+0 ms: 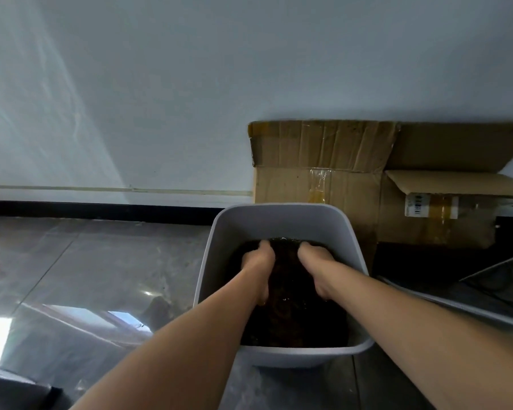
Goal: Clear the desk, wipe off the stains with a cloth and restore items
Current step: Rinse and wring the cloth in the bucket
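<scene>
Down in the white tub (278,221) on the floor (101,261) is where the cloth (293,318) sits right now, a dark bunched-up mass that fills most of the bottom. So it's nowhere near the desk yet.

The person has both hands in there. The left hand (256,263) and right hand (315,266) are side by side at the far end of the cloth, with a ridge of fabric between them. The fingers (262,247) on each hand are curled down and clamped on folds of it. The tips are buried in the dark stuff, so exactly how deep the grip goes is hard to say.

Little glints on the surface make it look soaked. If so, it'll be heavier than it looks, totally floppy, and it'll drip the moment it clears the rim. It's soft, so nothing can break and there's no wrong spot to grab. Best bet is a big handful in each hand near the middle of the bunch, not a corner, or the rest will hang and pour. A good squeeze over the tub seems sensible before carrying it anywhere.

Around the tub, the floor is glossy tile, which would get slick with drips. Flattened cardboard boxes (323,161) lean on the wall (190,84) right behind.
</scene>
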{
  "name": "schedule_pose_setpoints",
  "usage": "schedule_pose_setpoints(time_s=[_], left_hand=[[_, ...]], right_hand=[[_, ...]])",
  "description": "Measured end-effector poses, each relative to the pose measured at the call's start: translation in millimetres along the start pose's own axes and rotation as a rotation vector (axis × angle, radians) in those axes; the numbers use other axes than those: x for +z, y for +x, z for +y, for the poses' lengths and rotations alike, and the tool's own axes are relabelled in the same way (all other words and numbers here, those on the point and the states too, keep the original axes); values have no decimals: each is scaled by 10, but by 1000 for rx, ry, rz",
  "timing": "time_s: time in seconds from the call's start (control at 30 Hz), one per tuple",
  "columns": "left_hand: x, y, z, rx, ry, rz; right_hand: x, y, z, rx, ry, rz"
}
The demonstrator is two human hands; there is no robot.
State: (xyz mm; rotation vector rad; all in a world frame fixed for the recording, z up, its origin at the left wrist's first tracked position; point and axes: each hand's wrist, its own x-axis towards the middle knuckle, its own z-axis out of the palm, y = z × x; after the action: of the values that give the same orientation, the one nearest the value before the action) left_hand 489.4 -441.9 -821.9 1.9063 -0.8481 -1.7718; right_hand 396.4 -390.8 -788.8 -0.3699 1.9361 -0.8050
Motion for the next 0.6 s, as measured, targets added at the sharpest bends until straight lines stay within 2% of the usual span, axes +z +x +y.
schedule_pose_setpoints(time_s=[0.07,0.13,0.23,0.3,0.37,0.43,0.5,0.53,0.6], left_hand=[[83,32,-66,122,167,7],[86,93,-126,223,390,108],[9,142,-139,296,654,195],[-33,218,-154,319,730,206],[-35,199,-161,300,692,182],[-21,231,-173,220,566,82],[29,192,-123,7,235,-112],[31,187,-109,-85,128,-154],[26,215,-88,-128,82,-179]], right_hand=[[67,128,20,-10,-114,-14],[105,227,45,-31,-295,10],[104,236,61,-72,-632,42],[111,317,101,-119,-776,20],[126,335,110,-137,-830,-61],[157,357,96,-179,-781,-114],[196,398,85,-181,-551,-142],[218,402,82,-160,-419,-161],[263,369,86,-139,-304,-203]])
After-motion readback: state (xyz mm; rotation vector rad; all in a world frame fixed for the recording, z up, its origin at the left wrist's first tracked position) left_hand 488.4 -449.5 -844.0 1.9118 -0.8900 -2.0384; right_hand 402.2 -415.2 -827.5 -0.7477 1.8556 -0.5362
